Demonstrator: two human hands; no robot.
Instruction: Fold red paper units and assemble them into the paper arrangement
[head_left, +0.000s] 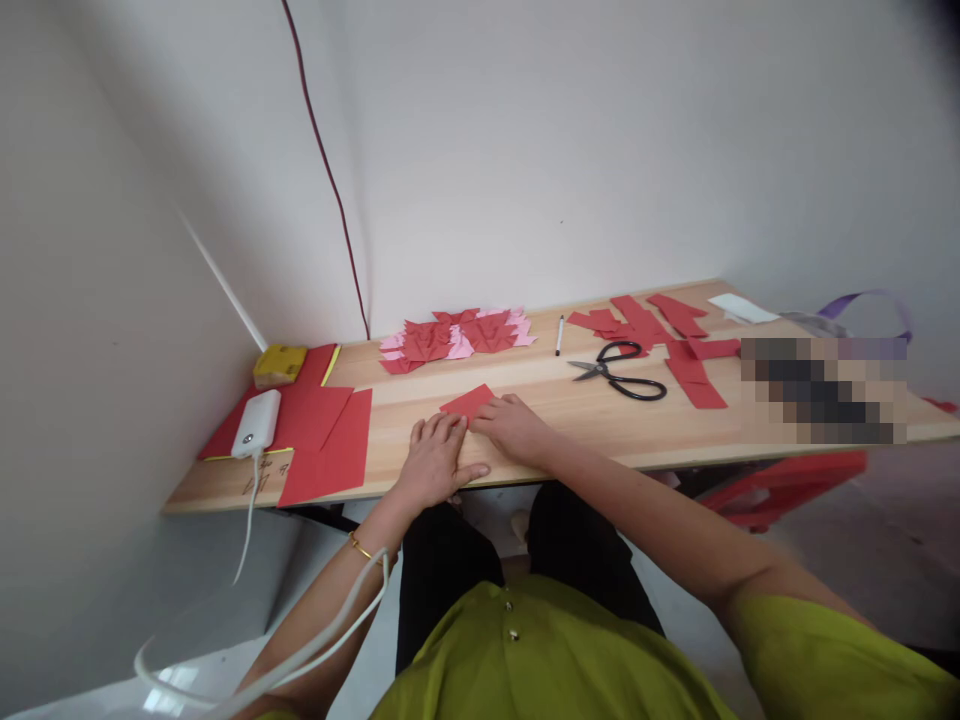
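Observation:
A small red paper piece (466,401) lies on the wooden table (570,420) near its front edge. My left hand (436,462) rests flat on the table just below the paper, fingers spread, fingertips at its near edge. My right hand (512,428) presses down on the paper's right side with fingers close together. Neither hand lifts anything.
Folded red and pink paper shapes (457,337) lie at the back. Black scissors (619,371), a pen (559,334) and red paper strips (667,335) are to the right. Red sheets (322,435), a white power bank (256,423) with cable and a yellow block (279,364) sit left.

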